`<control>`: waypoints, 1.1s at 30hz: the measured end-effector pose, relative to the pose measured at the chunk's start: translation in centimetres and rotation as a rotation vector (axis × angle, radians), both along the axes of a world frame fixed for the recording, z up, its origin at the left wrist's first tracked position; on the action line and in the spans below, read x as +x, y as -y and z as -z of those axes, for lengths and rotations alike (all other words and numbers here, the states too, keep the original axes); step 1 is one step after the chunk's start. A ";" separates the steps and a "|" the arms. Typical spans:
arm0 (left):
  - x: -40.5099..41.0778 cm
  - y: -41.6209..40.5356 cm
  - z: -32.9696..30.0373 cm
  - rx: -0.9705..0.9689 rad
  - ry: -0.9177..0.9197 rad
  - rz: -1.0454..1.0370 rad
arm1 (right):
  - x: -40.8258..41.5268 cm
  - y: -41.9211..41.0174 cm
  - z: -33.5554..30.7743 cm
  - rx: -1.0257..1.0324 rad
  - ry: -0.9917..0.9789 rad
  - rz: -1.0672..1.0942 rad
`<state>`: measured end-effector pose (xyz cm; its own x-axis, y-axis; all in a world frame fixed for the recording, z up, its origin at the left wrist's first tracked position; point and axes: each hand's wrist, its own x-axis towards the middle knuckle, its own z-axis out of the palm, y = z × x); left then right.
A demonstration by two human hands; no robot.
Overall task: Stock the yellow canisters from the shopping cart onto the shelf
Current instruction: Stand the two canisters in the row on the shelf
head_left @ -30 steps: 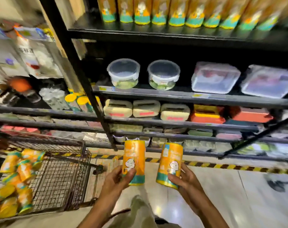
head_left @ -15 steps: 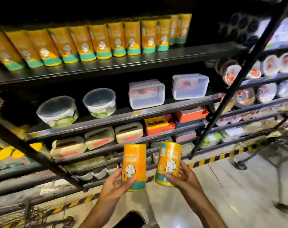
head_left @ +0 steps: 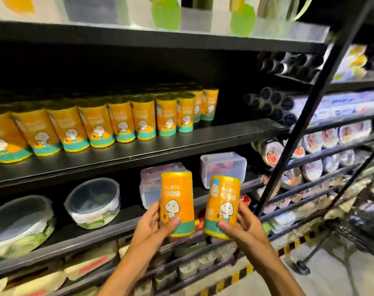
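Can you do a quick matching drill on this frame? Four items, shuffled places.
Items:
1. canister in left hand
2. row of yellow canisters
3. round clear bowl
4. dark tubes

Places:
A. stacked end-on, right of the canister row
B. standing on the black shelf
C. held beside the right hand's canister
D. shelf below the row, left of the hands

Pairs: 1-C, 2-B, 3-D, 4-A

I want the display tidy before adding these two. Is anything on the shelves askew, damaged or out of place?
Nothing stands out. The row of yellow canisters stands upright on its shelf, with bare space at its right end. The left hand and right hand each hold one upright canister. The lean at the left looks like lens distortion.
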<state>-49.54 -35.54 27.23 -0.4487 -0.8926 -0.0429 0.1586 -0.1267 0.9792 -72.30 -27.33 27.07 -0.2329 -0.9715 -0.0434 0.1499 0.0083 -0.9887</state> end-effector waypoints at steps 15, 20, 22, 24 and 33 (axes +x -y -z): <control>-10.3 12.5 -8.6 -0.323 0.034 -0.173 | -11.4 15.7 -7.7 -0.271 -0.085 -0.105; -15.1 16.8 -9.9 -0.434 0.137 -0.264 | -16.3 21.0 -9.0 -0.358 -0.196 -0.130; -16.9 18.4 -9.9 -0.448 0.165 -0.273 | -17.7 23.0 -9.3 -0.363 -0.219 -0.134; -18.6 19.8 -9.7 -0.462 0.202 -0.293 | -19.0 25.1 -9.6 -0.364 -0.245 -0.137; -22.9 22.1 -6.8 -0.528 0.353 -0.420 | -22.6 30.0 -9.2 -0.336 -0.428 -0.244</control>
<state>-72.42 -57.60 34.03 -0.1053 -0.9274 0.3590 -0.2442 0.3740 0.8947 -94.86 -57.35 36.22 0.0696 -0.9434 0.3242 -0.2296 -0.3314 -0.9151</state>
